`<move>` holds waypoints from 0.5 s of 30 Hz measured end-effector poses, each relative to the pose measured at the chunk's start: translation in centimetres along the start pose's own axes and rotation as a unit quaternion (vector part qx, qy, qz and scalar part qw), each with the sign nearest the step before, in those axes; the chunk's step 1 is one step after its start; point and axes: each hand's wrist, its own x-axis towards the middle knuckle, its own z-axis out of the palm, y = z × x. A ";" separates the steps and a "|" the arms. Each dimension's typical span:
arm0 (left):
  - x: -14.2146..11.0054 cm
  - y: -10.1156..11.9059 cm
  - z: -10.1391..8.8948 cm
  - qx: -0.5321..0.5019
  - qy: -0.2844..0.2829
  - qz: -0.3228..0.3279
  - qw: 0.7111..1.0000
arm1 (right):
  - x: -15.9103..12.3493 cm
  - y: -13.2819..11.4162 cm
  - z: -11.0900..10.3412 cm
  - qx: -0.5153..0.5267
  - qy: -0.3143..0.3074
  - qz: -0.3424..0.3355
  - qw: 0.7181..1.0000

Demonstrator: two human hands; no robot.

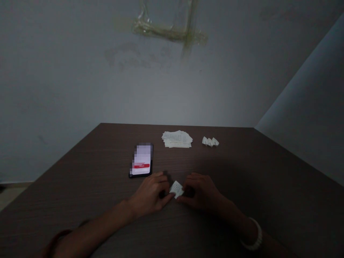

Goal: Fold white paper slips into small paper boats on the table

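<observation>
A small folded piece of white paper (176,188) rests on the dark wooden table (80,179) near its front middle. My left hand (151,195) pinches the paper's left side with curled fingers. My right hand (200,193), also curled, grips its right side. Both hands lie low on the table top. A white band sits on my right wrist (254,234).
A phone (142,160) with a lit screen lies just behind my left hand. Farther back lie a fanned stack of paper slips (177,138) and a few small folded paper pieces (210,142). A pale wall stands behind the table.
</observation>
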 end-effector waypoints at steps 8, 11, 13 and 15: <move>-0.1 0.0 0.2 0.009 -0.018 0.006 1.000 | 0.0 0.0 0.3 0.058 0.007 0.025 0.998; -0.2 0.2 0.0 0.006 -0.007 -0.017 1.000 | 0.1 0.1 0.6 0.079 0.020 0.030 0.996; -0.2 0.4 -0.1 0.001 0.012 -0.041 0.999 | 0.1 0.3 0.9 0.098 0.037 0.025 0.994; -0.1 0.5 -0.2 -0.005 0.021 -0.057 0.998 | 0.2 0.6 1.3 0.115 0.059 0.017 0.991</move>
